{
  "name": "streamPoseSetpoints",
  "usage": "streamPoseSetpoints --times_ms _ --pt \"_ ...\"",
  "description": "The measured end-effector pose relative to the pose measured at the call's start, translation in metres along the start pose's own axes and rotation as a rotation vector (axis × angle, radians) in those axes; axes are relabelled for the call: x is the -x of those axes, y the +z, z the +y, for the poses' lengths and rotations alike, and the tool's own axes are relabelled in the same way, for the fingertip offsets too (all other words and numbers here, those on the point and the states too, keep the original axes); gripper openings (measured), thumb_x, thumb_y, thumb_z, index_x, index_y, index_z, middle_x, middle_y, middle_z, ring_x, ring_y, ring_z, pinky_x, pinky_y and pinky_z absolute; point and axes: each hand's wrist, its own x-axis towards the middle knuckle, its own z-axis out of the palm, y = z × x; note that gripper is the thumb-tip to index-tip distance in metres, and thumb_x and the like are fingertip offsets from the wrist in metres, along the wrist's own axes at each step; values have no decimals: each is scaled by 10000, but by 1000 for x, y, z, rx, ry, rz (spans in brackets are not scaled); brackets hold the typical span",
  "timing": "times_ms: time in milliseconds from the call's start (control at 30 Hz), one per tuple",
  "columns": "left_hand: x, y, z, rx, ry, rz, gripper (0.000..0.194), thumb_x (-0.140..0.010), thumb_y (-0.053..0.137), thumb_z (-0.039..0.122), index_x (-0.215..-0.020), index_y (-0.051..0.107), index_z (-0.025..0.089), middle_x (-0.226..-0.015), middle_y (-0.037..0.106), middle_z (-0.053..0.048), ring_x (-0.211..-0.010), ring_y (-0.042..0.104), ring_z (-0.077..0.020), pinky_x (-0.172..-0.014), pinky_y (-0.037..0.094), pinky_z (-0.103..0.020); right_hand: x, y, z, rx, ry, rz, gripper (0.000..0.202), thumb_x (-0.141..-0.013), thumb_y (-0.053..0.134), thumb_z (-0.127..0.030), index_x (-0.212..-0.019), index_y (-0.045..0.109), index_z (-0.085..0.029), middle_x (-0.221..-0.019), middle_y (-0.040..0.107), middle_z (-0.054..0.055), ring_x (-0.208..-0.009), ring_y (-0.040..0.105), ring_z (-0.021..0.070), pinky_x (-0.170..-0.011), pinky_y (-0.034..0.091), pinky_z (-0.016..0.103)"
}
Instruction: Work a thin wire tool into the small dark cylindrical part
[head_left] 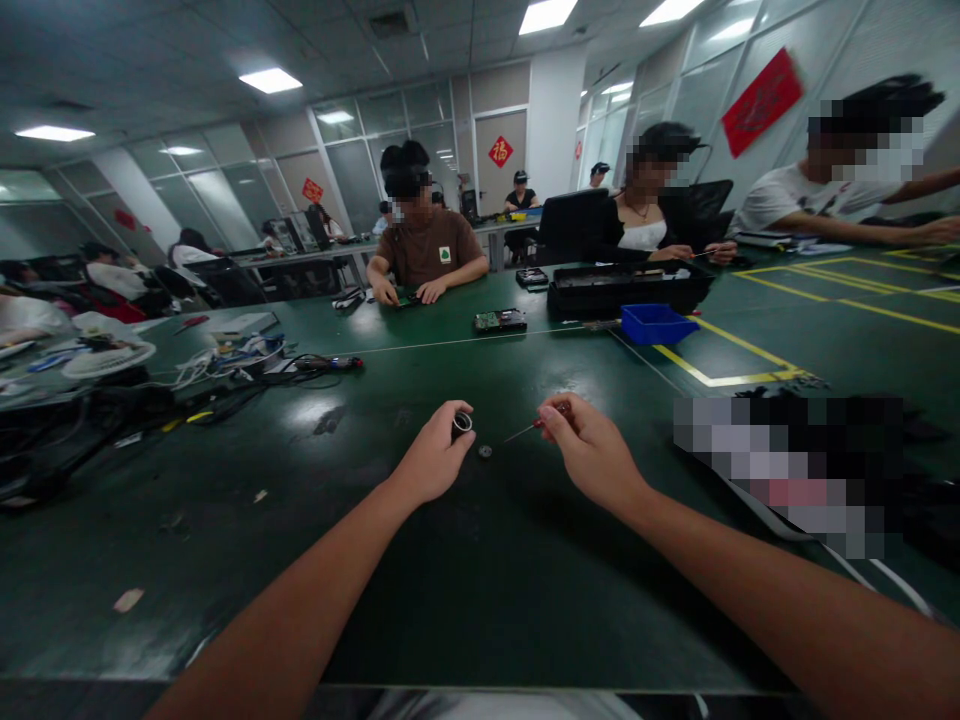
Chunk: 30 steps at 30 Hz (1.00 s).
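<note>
My left hand point(442, 452) is closed round a small dark cylinder point(460, 426) with a pale ring at its open end; its exact kind I cannot make out. In my right hand point(581, 435) is a thin screwdriver point(523, 432) with a red handle, its shaft pointing left and slightly down. A small round grey metal part point(485, 452) lies on the green table point(450, 600) between both hands, just right of my left fingers. The screwdriver's tip is near this part but appears apart from it. My palms hide much of what I hold.
Cables point(247, 375) crowd the left side of the table. Ahead are a circuit board unit point(501, 320), a blue bin point(657, 325) and a long black casing point(630, 290). A blurred-out dark and white item point(795, 480) lies right. Several people sit working across and around the table.
</note>
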Motion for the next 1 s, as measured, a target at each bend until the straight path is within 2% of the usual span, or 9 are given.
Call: streamPoseSetpoints --times_ms 100,200,333,500,600,767,867,1000 --pt "2 0 2 -97 -16 -43 353 -885 617 408 -1191 566 239 -1131 632 -64 -994 601 -236 -852 501 -365 0 0 0 -12 6 -9 267 -977 458 -446 -960 613 -229 -818 665 29 -770 634 204 -684 463 336" --pt "3 4 2 -260 -17 -140 387 -824 676 528 -1111 631 273 -1078 661 -45 -957 612 -267 -782 490 -366 0 0 -1 -16 7 -12 262 -979 459 -439 -960 612 -227 -813 656 25 -763 627 199 -686 462 336" --pt "3 11 2 -371 20 -235 289 -857 643 467 -1059 673 262 -1020 664 -50 -929 613 -256 -772 472 -348 1 0 0 -17 5 -17 263 -983 456 -439 -967 609 -225 -809 644 21 -760 619 195 -693 463 337" --pt "3 7 1 -260 22 -235 208 -892 603 414 -1012 674 259 -1004 668 -27 -910 613 -223 -767 469 -331 1 -1 -1 -32 17 -26 264 -983 456 -437 -970 608 -221 -815 644 25 -766 619 197 -698 464 339" --pt "1 1 0 -168 -10 -164 211 -906 583 398 -1022 676 248 -1027 684 -30 -928 626 -219 -796 478 -341 1 0 -1 -38 14 -20 262 -981 459 -437 -968 609 -223 -810 648 23 -766 624 196 -695 464 336" --pt "-11 -15 -11 -26 -92 53 229 -876 605 356 -1041 690 221 -1060 694 -61 -978 629 -227 -853 480 -348 0 0 0 -44 19 -29 270 -980 455 -437 -960 613 -218 -816 651 27 -769 624 195 -690 465 332" --pt "-20 -26 -19 181 -183 176 250 -844 615 329 -1037 695 191 -1002 701 -73 -799 622 -181 -716 476 -296 0 0 0 -34 16 -33 269 -979 454 -431 -960 614 -216 -822 651 29 -775 623 197 -688 463 333" --pt "-29 -46 -25 585 -288 328 295 -801 612 283 -1059 678 157 -950 675 -78 -613 526 -111 -480 332 -205 0 0 0 -43 16 -36 262 -980 454 -427 -965 613 -220 -843 654 32 -790 623 198 -695 462 332"
